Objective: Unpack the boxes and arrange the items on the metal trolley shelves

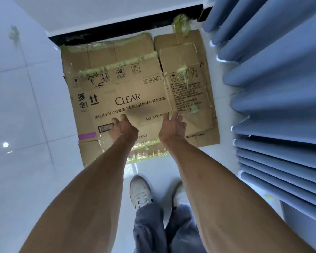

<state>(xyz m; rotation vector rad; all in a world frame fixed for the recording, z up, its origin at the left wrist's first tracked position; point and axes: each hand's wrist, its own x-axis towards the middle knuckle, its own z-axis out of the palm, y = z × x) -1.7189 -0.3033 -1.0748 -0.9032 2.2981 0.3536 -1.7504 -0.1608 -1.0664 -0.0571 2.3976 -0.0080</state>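
Judging by the flattened boxes stacked against the black skirting, unpacking looks finished. Both hands, left hand and right hand, hover over the stack's near edge, fingers loose, gripping nothing. No trolley or items show, so arranging can't be judged.

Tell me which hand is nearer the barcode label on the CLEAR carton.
Left. The left hand lies right beside the barcode label, fingers reaching its edge. The right hand is off to the label's right, across the flattened CLEAR carton.
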